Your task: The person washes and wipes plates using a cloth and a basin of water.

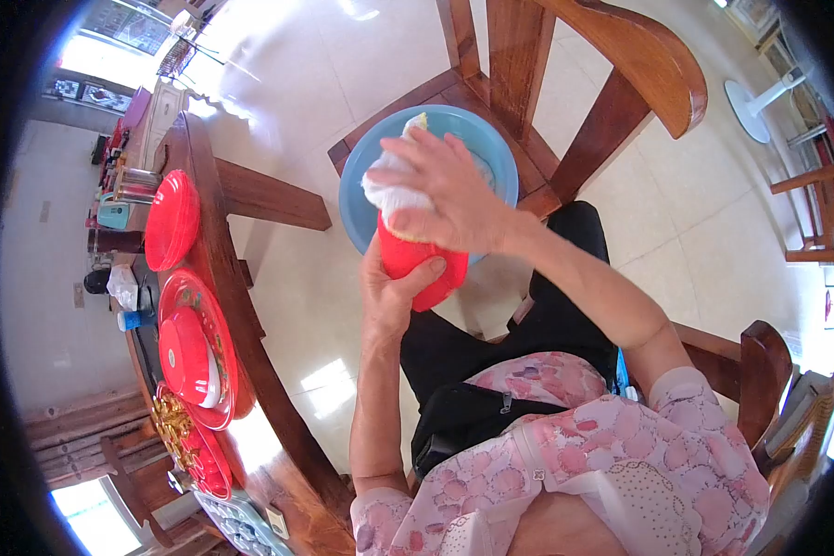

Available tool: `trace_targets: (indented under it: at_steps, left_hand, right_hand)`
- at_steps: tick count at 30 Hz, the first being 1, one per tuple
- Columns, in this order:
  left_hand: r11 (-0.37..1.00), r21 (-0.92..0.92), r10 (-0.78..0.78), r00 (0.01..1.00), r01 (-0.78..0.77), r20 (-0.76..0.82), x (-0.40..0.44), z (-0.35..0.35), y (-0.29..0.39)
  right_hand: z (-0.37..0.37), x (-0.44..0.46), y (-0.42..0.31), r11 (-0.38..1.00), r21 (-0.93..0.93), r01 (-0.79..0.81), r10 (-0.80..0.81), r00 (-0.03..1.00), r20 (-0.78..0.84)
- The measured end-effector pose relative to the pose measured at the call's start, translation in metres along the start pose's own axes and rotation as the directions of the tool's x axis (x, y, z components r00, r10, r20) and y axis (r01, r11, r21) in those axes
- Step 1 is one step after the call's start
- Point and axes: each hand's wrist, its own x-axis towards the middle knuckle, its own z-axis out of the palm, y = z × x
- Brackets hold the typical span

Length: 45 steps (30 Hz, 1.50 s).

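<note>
A red container (428, 289) is held over a light blue basin (354, 199), which stands on a wooden chair seat. My left hand (400, 283) grips the red container from its near side, with the thumb across it. A white cloth (394, 196) with a yellowish edge lies against the container's upper part. My right hand (445, 190) presses on this cloth from above, its fingers bent over it. What lies inside the basin is mostly hidden by my hands.
On the left, a wooden table (287, 422) holds a stack of red plates (172, 221), a red bowl (185, 352) on a patterned red tray (227, 347), and gold-coloured items (171, 419). A wooden chair back (639, 46) rises beyond the basin. A white-based stool (749, 111) stands at the right.
</note>
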Motion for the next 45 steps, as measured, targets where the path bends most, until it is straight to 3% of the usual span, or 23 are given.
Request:
trace_targets:
  at_steps: [1,3,4,5,7,8,11,12,13,17,20,22,23,25,29,32,33,35,36,40,42,43,45]
  left_hand:
    - [1.0,-0.001,0.002,1.0,-0.002,0.001,0.001,-0.007,-0.008]
    - [0.994,-0.062,0.087,0.996,-0.087,-0.006,0.001,-0.021,-0.024]
    - [0.934,-0.207,0.247,0.944,-0.293,-0.219,0.001,0.003,-0.018]
    - [0.933,-0.208,0.247,0.944,-0.293,-0.219,-0.001,-0.006,-0.022]
    - [0.993,-0.109,0.058,0.997,-0.052,0.05,-0.007,-0.025,-0.024]
    - [0.995,-0.008,0.103,0.994,-0.103,0.021,-0.006,-0.023,-0.03]
    - [0.998,-0.049,0.035,0.997,-0.038,-0.061,-0.012,0.005,0.009]
    - [0.999,-0.025,0.03,0.998,-0.032,-0.064,-0.015,0.003,0.01]
    - [0.999,-0.025,0.033,0.997,-0.034,-0.066,-0.017,0.003,0.011]
    - [0.968,-0.241,0.046,0.992,-0.073,-0.117,-0.018,0.0,0.008]
    - [0.922,-0.375,0.039,0.986,-0.098,-0.161,-0.015,-0.006,0.005]
    - [0.914,-0.393,0.03,0.984,-0.097,-0.174,-0.011,-0.01,0.004]
    - [0.902,-0.421,0.028,0.987,-0.095,-0.161,-0.009,-0.011,0.003]
    - [0.89,-0.447,0.025,0.989,-0.089,-0.147,-0.005,-0.018,-0.001]
    - [0.85,-0.516,0.051,0.991,-0.106,-0.12,-0.003,-0.02,-0.003]
    - [0.85,-0.522,0.006,0.992,-0.072,-0.126,-0.005,-0.019,0.004]
    - [0.852,-0.519,0.007,0.992,-0.073,-0.129,-0.006,-0.017,0.006]
    - [0.879,-0.472,0.006,0.99,-0.071,-0.138,-0.012,-0.014,0.009]
    - [0.885,-0.461,-0.001,0.989,-0.069,-0.151,-0.014,-0.014,0.01]
    - [0.907,-0.418,-0.001,0.992,-0.053,-0.126,-0.017,-0.017,0.003]
    - [0.984,-0.17,0.045,0.996,-0.057,-0.071,-0.019,-0.016,-0.004]
    - [0.984,-0.169,0.042,0.997,-0.053,-0.067,-0.02,-0.013,-0.005]
    - [0.996,-0.073,0.036,0.997,-0.042,-0.07,-0.02,-0.007,-0.003]
  right_hand:
    - [0.003,-0.005,-0.011,0.989,-0.143,0.043,-0.05,0.998,-0.046]
    - [0.007,-0.017,-0.034,0.997,-0.066,0.047,-0.048,0.999,-0.018]
    - [0.009,-0.023,-0.043,0.993,-0.035,0.116,-0.118,0.992,-0.05]
    - [0.01,-0.025,-0.046,0.983,-0.007,0.185,-0.185,0.979,-0.085]
    - [0.011,-0.021,-0.039,0.988,-0.004,0.151,-0.151,0.984,-0.093]
    - [0.013,-0.017,-0.032,0.991,0.015,0.131,-0.127,0.98,-0.156]
    - [0.015,0.006,-0.004,0.985,0.042,0.165,-0.144,0.938,-0.316]
    - [0.008,0.012,-0.002,0.939,0.344,-0.033,0.12,0.964,-0.237]
    - [0.003,0.016,0.001,0.77,0.595,-0.233,0.345,0.935,-0.081]
    - [0.01,0.006,0.023,0.685,0.676,-0.272,0.359,0.933,0.012]
    - [0.026,-0.012,0.026,0.772,0.599,-0.213,0.37,0.917,-0.152]
    - [0.038,-0.02,0.022,0.999,0.043,0.008,0.01,0.912,-0.409]
    - [0.041,-0.027,0.021,0.999,0.044,0.005,0.014,0.912,-0.41]
    - [0.026,-0.027,-0.009,0.981,0.028,0.191,-0.175,0.943,-0.283]
    - [0.026,-0.021,-0.025,0.961,0.187,0.204,-0.158,0.959,-0.235]
    - [0.013,-0.002,-0.016,0.973,-0.135,0.187,-0.202,0.973,-0.11]
    - [0.013,0.004,-0.008,0.973,-0.132,0.188,-0.203,0.973,-0.111]
    - [0.017,0.01,0.009,0.994,0.028,0.108,-0.094,0.946,-0.311]
    - [0.009,0.012,0.008,0.976,0.218,0.031,0.035,0.956,-0.29]
    - [0.019,0.004,0.014,0.89,0.455,0.035,0.135,0.932,-0.335]
    - [0.012,0.004,0.018,0.614,0.729,-0.302,0.43,0.903,0.012]
    - [0.009,0.004,0.015,0.613,0.73,-0.303,0.434,0.901,0.01]
    - [0.001,0.006,0.007,0.792,0.557,-0.249,0.328,0.944,-0.044]
